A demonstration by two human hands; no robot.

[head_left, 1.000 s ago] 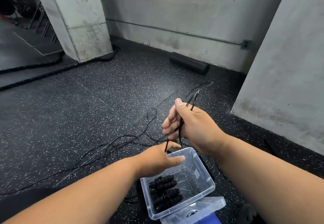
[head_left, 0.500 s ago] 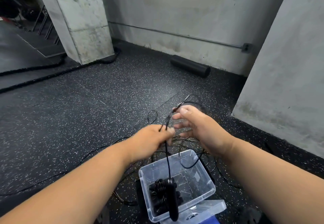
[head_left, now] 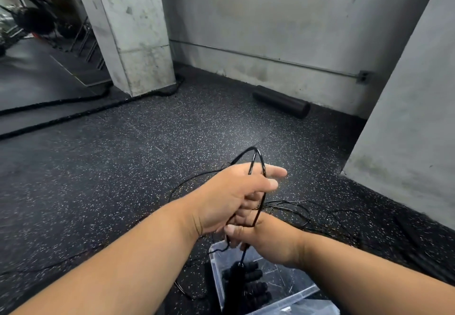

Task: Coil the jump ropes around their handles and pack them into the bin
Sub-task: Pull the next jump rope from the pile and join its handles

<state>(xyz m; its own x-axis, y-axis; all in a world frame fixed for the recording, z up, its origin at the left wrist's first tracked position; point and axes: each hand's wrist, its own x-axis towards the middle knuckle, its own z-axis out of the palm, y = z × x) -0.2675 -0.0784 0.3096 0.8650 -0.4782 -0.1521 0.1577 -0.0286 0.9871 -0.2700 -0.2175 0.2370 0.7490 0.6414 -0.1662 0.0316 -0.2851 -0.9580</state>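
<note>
A thin black jump rope [head_left: 256, 159] loops over my left hand [head_left: 236, 194], which holds it with thumb and forefinger stretched out and the other fingers curled. Just below, my right hand [head_left: 266, 238] pinches the same rope, and its black handle [head_left: 240, 269] dangles over the clear plastic bin [head_left: 216, 273]. Several coiled black handles [head_left: 253, 287] lie inside the bin. More loose rope [head_left: 290, 206] is strewn on the floor behind my hands.
Speckled black rubber floor all around. A black foam roller [head_left: 280, 104] lies by the back wall. A concrete pillar [head_left: 133, 31] stands at the left with a thick black rope [head_left: 73, 115] on the floor by its base. A grey wall [head_left: 406, 117] rises on the right.
My left hand rose above my right, and a rope loop now sits over it. My right hand dropped to just above the bin. The camera tilted upward.
</note>
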